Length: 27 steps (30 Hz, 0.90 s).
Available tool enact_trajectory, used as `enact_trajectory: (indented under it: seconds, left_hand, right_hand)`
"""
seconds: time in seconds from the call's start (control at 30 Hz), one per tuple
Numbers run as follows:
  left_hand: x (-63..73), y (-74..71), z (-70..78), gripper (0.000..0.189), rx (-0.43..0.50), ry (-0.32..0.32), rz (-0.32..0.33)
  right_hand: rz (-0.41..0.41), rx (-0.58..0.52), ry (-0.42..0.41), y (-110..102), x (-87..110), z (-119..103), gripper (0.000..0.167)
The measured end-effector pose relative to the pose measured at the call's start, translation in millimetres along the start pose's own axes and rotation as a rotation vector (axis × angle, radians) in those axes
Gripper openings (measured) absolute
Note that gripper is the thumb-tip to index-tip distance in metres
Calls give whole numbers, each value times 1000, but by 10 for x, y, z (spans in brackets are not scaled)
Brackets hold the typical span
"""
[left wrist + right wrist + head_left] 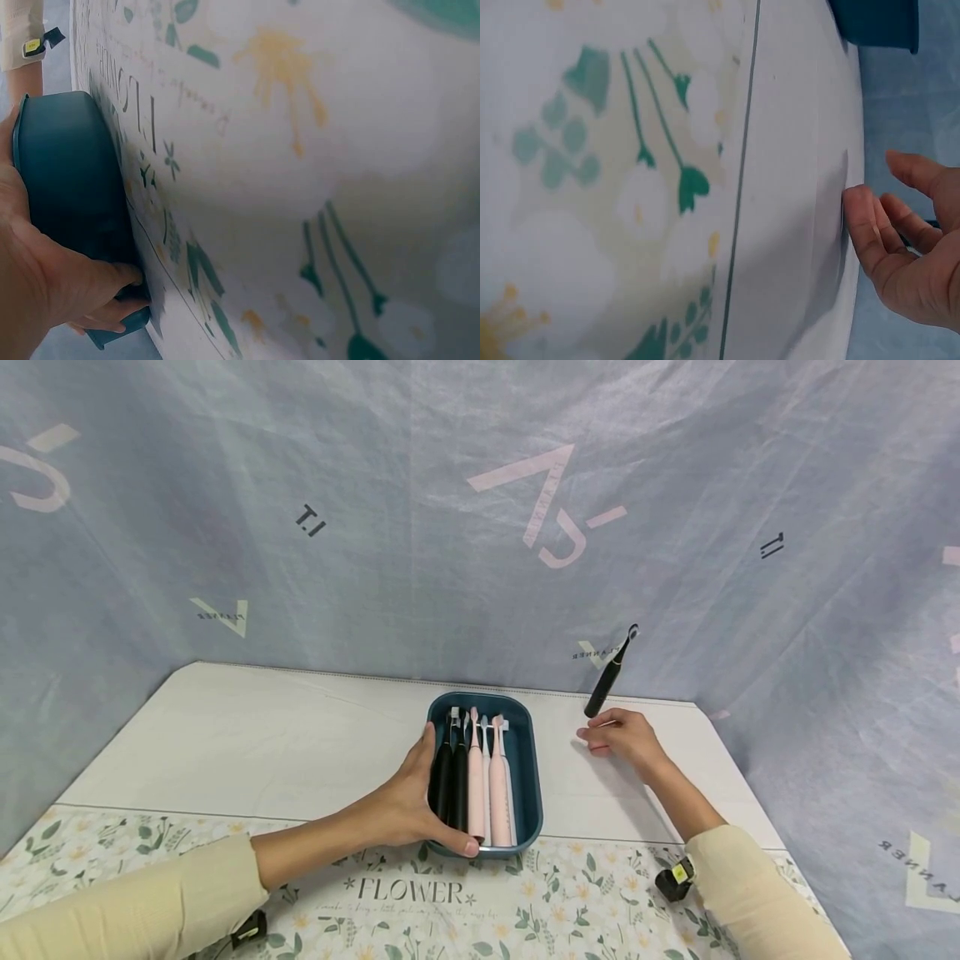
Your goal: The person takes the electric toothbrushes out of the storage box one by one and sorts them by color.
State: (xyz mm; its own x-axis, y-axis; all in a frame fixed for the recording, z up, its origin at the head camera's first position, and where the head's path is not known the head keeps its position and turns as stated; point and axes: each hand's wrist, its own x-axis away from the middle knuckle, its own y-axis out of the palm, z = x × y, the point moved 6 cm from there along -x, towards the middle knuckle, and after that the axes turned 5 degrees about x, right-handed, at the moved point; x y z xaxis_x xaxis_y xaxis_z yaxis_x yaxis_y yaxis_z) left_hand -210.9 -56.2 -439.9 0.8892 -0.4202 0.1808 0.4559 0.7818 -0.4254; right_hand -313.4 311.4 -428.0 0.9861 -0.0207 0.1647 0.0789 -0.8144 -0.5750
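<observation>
A dark teal plastic bin holds several electric toothbrushes lying side by side: black, pink and white ones, heads toward the far end. My left hand grips the bin's left side, its thumb over the near rim; in the left wrist view its fingers curl against the bin wall. Another black electric toothbrush stands upright, slightly tilted in the head view, at the far right. Just in front of its base is my right hand, fingers loosely bent and nothing between thumb and fingertips.
The table has a white far part and a flower-printed near part. A grey-blue curtain hangs right behind the far edge and at both sides. Dark wrist devices sit at both sleeves.
</observation>
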Motion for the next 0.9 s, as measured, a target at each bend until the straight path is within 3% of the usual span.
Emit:
enact_trajectory:
  seconds: [0.6, 0.9]
  left_hand:
    - [1, 1, 5, 181, 6, 2, -2]
    - [7, 1, -8, 181, 5, -1, -2]
  right_hand:
    - [-81, -80, -105, 311, 29, -290, 54]
    - [-77, -103, -149, 458, 33, -386, 43]
